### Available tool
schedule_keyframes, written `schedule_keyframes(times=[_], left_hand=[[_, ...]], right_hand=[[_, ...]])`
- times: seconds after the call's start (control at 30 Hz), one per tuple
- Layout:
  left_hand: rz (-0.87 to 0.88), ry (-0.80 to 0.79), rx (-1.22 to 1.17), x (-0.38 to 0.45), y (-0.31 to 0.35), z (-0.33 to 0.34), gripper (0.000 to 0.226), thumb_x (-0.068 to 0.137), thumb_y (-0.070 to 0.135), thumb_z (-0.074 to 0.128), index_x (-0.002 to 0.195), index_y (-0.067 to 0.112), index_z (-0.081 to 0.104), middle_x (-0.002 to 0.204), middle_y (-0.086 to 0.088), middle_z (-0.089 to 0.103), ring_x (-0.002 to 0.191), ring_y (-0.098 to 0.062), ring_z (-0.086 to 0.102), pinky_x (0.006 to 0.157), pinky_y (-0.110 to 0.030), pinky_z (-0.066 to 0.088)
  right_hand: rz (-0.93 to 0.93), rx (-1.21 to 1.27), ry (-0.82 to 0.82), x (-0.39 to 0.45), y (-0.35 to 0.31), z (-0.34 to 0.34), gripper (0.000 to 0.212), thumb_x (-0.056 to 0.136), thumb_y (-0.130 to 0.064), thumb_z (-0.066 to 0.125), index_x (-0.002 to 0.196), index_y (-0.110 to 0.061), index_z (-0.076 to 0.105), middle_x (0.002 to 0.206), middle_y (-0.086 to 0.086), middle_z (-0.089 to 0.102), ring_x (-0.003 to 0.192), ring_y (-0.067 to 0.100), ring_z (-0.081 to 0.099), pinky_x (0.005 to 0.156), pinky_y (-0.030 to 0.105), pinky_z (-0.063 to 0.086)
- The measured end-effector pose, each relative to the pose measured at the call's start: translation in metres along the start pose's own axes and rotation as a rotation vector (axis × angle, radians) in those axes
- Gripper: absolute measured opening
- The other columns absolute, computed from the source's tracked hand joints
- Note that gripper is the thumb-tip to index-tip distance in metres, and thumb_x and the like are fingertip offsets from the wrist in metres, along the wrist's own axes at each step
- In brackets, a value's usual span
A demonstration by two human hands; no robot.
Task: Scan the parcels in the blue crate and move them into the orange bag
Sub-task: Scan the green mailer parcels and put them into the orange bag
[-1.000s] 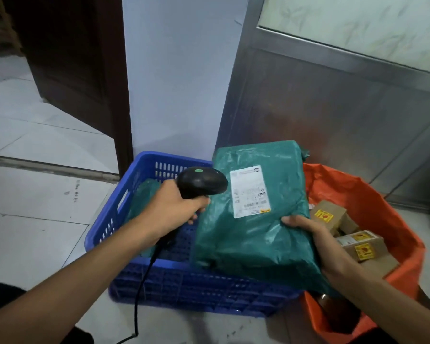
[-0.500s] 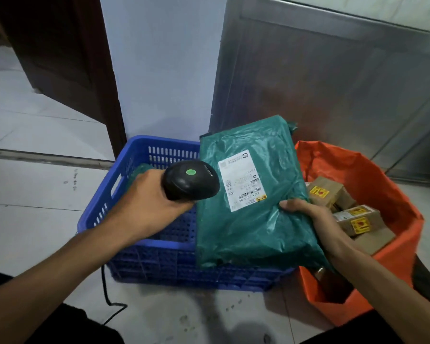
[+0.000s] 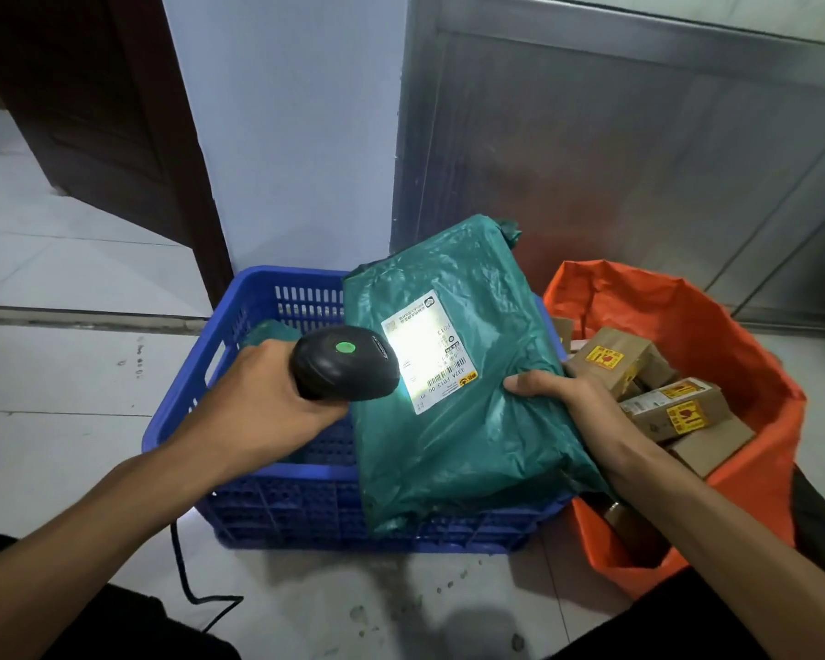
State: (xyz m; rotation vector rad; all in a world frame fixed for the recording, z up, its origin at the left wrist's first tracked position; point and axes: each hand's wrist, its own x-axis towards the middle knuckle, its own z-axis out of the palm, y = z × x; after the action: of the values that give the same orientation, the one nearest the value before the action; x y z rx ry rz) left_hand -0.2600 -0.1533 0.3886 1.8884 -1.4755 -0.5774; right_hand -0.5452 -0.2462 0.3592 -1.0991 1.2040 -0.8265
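My right hand [image 3: 575,404] grips the right edge of a large green plastic parcel [image 3: 458,421], held tilted above the blue crate [image 3: 187,388]. Its white shipping label [image 3: 425,352] faces me and is lit bright by the scanner's beam. My left hand [image 3: 258,397] grips a black corded barcode scanner [image 3: 344,369] with a green light on top, its nose close to the label's left edge. A second green parcel [image 3: 270,333] lies in the crate, mostly hidden. The orange bag [image 3: 715,326] stands right of the crate with several brown boxes [image 3: 615,362] inside.
The crate and bag sit on a pale tiled floor [image 3: 67,397] against a white wall and a metal panel [image 3: 615,159]. A dark wooden door [image 3: 91,111] stands at the back left. The scanner's black cable [image 3: 187,574] trails on the floor in front of the crate.
The scanner has moved closer to the label, and its beam now lights the label up. The parcel stays in my right hand over the crate, slightly tilted to the right.
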Motion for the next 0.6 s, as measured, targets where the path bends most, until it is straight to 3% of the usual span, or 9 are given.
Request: schedule_keyframes(times=[0.1,0.23,0.4,0.6], left_hand=[[0.005,-0.039,0.033,0.0002,0.001,0.0013,0.02,0.076,0.025,0.079,0.071,0.01,0.068,0.058,-0.009,0.064,0.045,-0.004,0.051,0.044,-0.02,0.041],[0.007,-0.047,0.026,0.0007,0.0016,-0.0002,0.016,0.076,0.027,0.079,0.077,0.013,0.07,0.06,-0.008,0.067,0.045,-0.005,0.054,0.05,-0.034,0.051],[0.01,-0.063,-0.027,0.0004,0.0019,-0.0023,0.017,0.076,0.024,0.08,0.076,0.011,0.07,0.061,-0.009,0.066,0.049,-0.009,0.055,0.053,-0.036,0.051],[0.018,-0.07,-0.005,-0.0013,0.0008,-0.0069,0.017,0.077,0.021,0.079,0.075,0.009,0.068,0.052,0.0,0.059,0.044,-0.003,0.049,0.05,-0.025,0.045]], right_hand=[[0.031,0.034,-0.012,0.0006,0.0027,-0.0015,0.075,0.056,-0.024,0.087,0.125,-0.005,0.063,0.108,0.017,0.075,0.096,0.038,0.073,0.093,0.052,0.056],[0.075,0.056,-0.016,0.0013,0.0039,-0.0038,0.074,0.056,-0.025,0.087,0.124,-0.005,0.065,0.111,0.018,0.074,0.099,0.04,0.072,0.097,0.056,0.054],[0.099,0.049,-0.023,0.0019,0.0042,-0.0054,0.071,0.059,-0.025,0.086,0.124,-0.006,0.064,0.111,0.018,0.074,0.1,0.04,0.072,0.097,0.057,0.053],[0.107,0.038,-0.021,0.001,0.0037,-0.0046,0.069,0.061,-0.026,0.085,0.124,-0.006,0.065,0.11,0.017,0.075,0.099,0.039,0.073,0.096,0.054,0.055]])
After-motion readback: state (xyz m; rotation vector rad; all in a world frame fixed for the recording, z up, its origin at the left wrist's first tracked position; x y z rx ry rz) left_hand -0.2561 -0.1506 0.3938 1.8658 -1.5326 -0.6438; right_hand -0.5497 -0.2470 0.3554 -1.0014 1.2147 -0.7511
